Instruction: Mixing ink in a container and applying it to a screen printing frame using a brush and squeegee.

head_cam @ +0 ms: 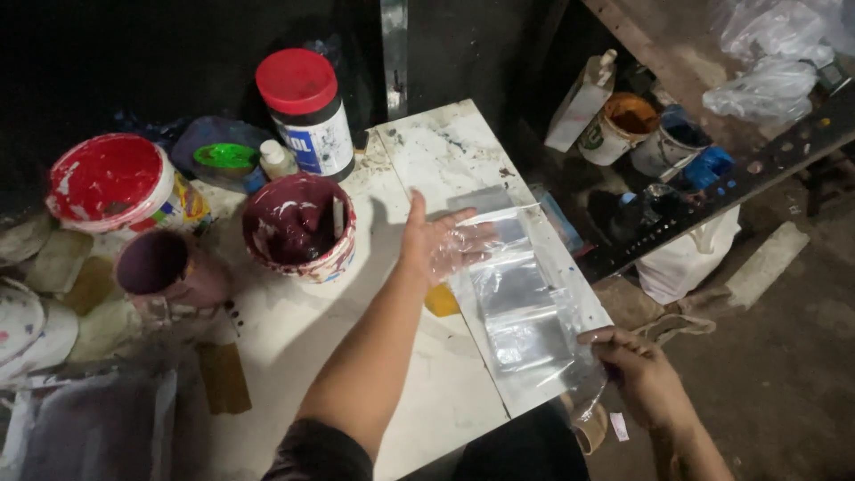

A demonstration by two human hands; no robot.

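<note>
Clear plastic bag (521,298) veiling fingertips (472,240)

The left hand's (441,245) fingers blur inside the clear plastic bag (521,303), a yellow object (442,301) hides partly under the forearm, and the white plate (22,325) is cut off at the frame's left edge.

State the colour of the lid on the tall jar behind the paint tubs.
Red; the lid shows best in the head view.

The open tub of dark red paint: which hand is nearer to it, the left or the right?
Left. The left hand lies flat on the clear plastic sheet, just right of the paint tub. The right hand holds the sheet's near corner, much farther away.
</note>
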